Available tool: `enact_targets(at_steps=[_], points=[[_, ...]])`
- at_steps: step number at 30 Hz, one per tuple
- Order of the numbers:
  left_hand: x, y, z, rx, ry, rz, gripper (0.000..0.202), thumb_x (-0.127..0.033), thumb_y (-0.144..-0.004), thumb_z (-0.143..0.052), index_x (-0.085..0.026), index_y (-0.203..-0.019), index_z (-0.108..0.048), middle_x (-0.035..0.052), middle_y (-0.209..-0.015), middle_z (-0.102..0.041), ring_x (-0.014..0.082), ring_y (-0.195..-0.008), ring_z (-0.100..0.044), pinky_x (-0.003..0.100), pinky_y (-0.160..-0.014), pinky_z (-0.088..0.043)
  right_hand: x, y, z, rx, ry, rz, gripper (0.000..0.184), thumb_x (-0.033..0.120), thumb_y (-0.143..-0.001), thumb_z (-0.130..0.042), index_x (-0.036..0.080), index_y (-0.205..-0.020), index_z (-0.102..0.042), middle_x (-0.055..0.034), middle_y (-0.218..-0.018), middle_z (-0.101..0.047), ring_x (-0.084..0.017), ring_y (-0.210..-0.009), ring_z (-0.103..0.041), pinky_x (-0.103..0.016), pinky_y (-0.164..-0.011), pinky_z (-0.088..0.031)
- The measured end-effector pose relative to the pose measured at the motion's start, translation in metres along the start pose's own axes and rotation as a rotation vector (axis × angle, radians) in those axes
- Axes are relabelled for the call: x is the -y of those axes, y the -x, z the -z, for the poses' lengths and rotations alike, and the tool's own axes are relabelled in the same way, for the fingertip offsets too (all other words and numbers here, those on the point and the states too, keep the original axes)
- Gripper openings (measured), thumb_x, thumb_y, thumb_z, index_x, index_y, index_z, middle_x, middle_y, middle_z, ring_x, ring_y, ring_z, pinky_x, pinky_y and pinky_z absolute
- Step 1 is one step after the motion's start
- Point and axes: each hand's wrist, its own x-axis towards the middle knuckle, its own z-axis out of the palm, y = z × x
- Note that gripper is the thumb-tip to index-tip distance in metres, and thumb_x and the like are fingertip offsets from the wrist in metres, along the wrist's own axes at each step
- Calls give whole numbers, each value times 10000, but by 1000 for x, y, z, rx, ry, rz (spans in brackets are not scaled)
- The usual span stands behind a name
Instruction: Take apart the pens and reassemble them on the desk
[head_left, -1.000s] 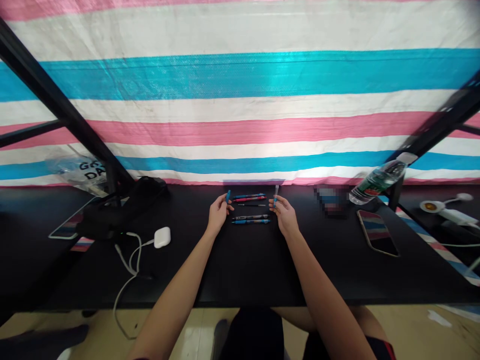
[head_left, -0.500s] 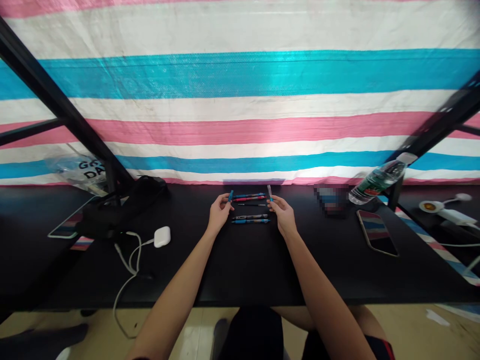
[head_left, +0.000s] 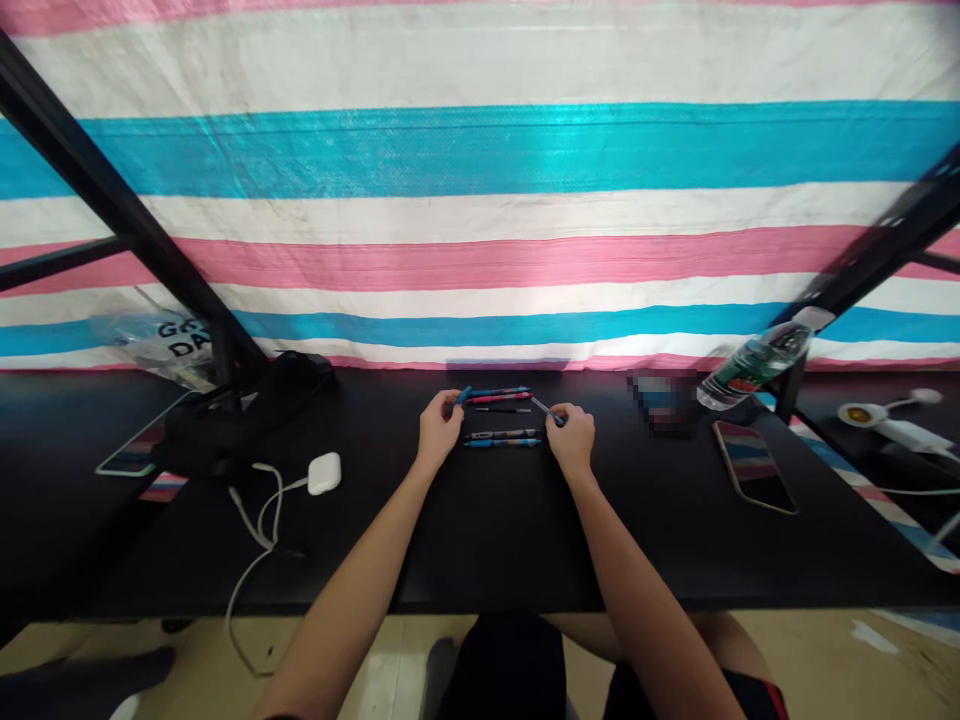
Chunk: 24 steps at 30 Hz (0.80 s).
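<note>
Between the fingers of my left hand (head_left: 441,422) is a short blue pen part (head_left: 463,395), its tip pointing up and to the right. My right hand (head_left: 572,436) is closed around a slim pen barrel (head_left: 545,408) with a pale, clear-looking end slanting up to the left. On the table between the hands lie a blue pen (head_left: 499,391), a red pen (head_left: 499,398) and a thin dark refill (head_left: 503,410). Closer to me, a black-and-grey pen (head_left: 501,434) rests just behind another blue pen (head_left: 501,443).
On the black table (head_left: 495,540), a white earbud case (head_left: 324,474) and white cables (head_left: 259,540) lie left, near a black bag (head_left: 202,435). A phone (head_left: 754,466) and a tilted water bottle (head_left: 761,362) are at right. Behind hangs a striped sheet (head_left: 480,260).
The barrel in my right hand has tipped from upright to slanting left, and that hand is slightly lower. The blue part in my left hand now leans right.
</note>
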Motion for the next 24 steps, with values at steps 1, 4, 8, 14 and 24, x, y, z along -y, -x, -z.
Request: enact_targets(at_steps=[1, 4, 8, 14, 24], points=[[0, 0, 1, -27, -51, -34, 191, -168, -789, -495, -175, -939, -613, 23, -827, -634, 137, -701, -606, 259, -664, -477, 1, 0, 0, -4, 9, 14, 196, 222, -712, -522, 160, -829, -666, -94, -796, -645, -244, -781, -502, -352, -738, -369], [0, -1, 5, -78, -216, -118, 181, -147, -787, -501, -177, -906, -635, 39, -866, -643, 166, -799, -609, 289, -750, -482, 4, -1, 1, -29, -17, 82, 214, 221, -728, -521, 167, -871, -670, -99, -848, -642, -246, -807, -501, -355, -743, -366], [0, 1, 8, -19, -393, -140, 199, -134, -794, -500, -179, -908, -657, 50, -885, -628, 177, -783, -595, 306, -746, -480, 10, 1, 1, -15, -95, 209, 201, 216, -788, -479, 188, -811, -677, -81, -864, -674, -245, -858, -512, -356, -770, -362], [2, 4, 6, 73, -588, -165, 258, -113, -823, -491, -191, -984, -677, 74, -941, -633, 236, -902, -552, 358, -791, -456, 11, 5, -2, 62, -87, 254, 218, 225, -804, -486, 198, -817, -701, -64, -813, -714, -249, -831, -521, -375, -776, -365], [0, 4, 6, 114, -642, -167, 278, -138, -845, -491, -215, -1020, -692, 68, -948, -642, 232, -887, -531, 353, -779, -438, 11, 7, -2, 130, -54, 275, 252, 244, -808, -489, 198, -891, -723, -82, -802, -710, -256, -834, -533, -392, -780, -391]])
